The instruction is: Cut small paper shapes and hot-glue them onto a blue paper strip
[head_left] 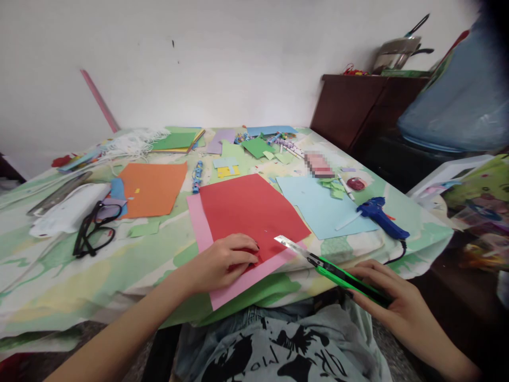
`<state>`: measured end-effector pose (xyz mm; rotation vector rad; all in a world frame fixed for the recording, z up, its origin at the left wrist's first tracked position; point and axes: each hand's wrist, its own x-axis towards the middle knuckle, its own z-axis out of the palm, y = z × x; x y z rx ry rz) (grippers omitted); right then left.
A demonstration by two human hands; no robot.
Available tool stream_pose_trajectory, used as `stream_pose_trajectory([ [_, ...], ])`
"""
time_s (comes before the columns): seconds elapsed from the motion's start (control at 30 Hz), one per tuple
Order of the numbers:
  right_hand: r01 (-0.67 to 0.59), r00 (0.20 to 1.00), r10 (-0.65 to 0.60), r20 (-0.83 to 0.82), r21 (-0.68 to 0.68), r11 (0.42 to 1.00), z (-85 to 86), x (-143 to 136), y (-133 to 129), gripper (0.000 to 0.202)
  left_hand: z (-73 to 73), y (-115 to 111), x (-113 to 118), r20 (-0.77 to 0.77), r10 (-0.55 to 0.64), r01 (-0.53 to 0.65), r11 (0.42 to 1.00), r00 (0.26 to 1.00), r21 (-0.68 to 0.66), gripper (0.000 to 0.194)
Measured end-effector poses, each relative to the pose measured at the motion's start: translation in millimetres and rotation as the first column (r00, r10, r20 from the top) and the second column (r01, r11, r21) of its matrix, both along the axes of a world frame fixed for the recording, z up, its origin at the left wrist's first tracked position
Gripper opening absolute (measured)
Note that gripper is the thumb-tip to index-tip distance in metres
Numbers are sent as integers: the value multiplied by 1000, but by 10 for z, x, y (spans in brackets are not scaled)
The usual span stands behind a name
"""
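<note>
A utility knife [345, 278] with a green handle and a long bared blade is in my right hand [401, 302], fingers wrapped around its grip. Its blade points left, over the lower right part of a red paper sheet [250, 212]. My left hand [226, 260] rests on the near edge of that sheet, fingers bent and drawn together. Whatever lies under those fingertips is hidden. Beneath the red sheet, a pink sheet [196, 223] sticks out on the left and near sides.
A blue glue gun [384, 216] lies at right, partly on a light blue sheet [318, 201]. Black glasses [95, 228], a white power strip [71, 209] and an orange sheet [155, 185] are at left. Paper scraps and white cord [135, 143] lie toward the wall.
</note>
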<state>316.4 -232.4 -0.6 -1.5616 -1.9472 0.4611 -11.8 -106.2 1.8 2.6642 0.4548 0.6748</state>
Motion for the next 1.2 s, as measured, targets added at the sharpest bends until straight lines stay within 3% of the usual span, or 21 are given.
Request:
stream_pose_trajectory([
  [0.17, 14, 1000, -14, 3, 1, 1000, 0, 0, -6, 26, 25, -57, 11, -56, -2, 8, 996, 998, 93, 24],
  [0.33, 30, 1000, -30, -5, 22, 999, 8, -8, -8, 25, -40, -79, 18, -66, 23, -10, 981, 998, 195, 16],
  [0.6, 27, 1000, -26, -16, 19, 999, 0, -9, -8, 25, -69, -93, 30, -42, 54, -44, 975, 998, 220, 17],
  [0.8, 21, 1000, -21, -3, 18, 1000, -12, 12, -13, 27, -33, -181, 83, -92, 89, -47, 922, 992, 383, 17],
  [0.97, 6, 1000, -6, -11, 12, 1000, -14, 14, -16, 28, -98, -207, 95, -127, 71, 9, 842, 989, 539, 12],
  [1.2, 22, 1000, -22, -20, 15, 1000, 13, 0, -14, 25, -97, -167, 97, -155, 36, 57, 827, 987, 559, 11],
])
